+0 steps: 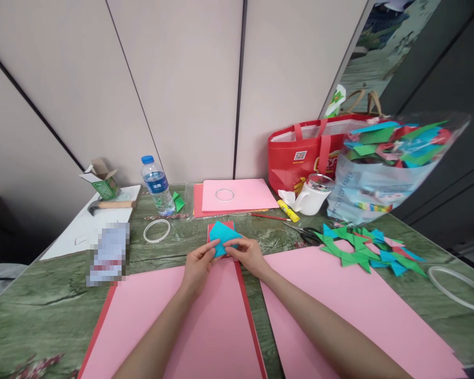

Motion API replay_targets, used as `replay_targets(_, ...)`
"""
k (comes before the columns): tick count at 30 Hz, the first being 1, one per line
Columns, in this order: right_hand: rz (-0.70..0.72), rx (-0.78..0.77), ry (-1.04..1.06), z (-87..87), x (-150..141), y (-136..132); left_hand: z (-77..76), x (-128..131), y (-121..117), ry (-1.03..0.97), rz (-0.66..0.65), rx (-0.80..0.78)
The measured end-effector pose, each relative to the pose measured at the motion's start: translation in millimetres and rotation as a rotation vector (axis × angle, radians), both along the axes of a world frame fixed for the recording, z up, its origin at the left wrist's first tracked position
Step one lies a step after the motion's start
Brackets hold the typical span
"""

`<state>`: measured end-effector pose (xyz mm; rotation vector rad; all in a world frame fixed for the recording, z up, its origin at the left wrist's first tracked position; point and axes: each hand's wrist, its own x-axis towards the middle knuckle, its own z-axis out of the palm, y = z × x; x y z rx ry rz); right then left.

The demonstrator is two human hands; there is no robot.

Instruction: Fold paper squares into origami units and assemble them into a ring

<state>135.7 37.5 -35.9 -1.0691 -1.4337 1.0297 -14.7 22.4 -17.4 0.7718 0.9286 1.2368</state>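
A small piece of folded blue paper (223, 231) is held between both hands, over the far edge of a pink sheet stack. My left hand (199, 266) pinches its lower left side with thumb and fingers. On the right side, my right hand (248, 255) grips the same paper, its thumb and fingertips close to the left ones. Beneath and behind the blue paper shows a small red piece (210, 229), mostly hidden. Under my forearms lie large pink sheets (154, 310) with a red border showing at the edges.
More pink sheets (339, 295) lie at right, near folded green and blue paper stars (351, 250). Scissors (308, 235), a glue stick (288, 210), a white mug (313, 196), a red bag (286, 160), a water bottle (158, 187) and a hammer (110, 205) stand or lie around.
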Motion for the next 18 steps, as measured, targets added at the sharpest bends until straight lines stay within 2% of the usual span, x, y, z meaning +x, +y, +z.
replay_targets(6, 0.011, -0.034, 0.044, -1.5, -0.8, 0.7, 3.5, 0.6, 0.0, -0.039, -0.003, -0.014)
replay_targets(18, 0.015, 0.014, -0.019, 0.7, -2.3, -2.1, -2.4, -1.9, -0.9, 0.265, 0.056, 0.090)
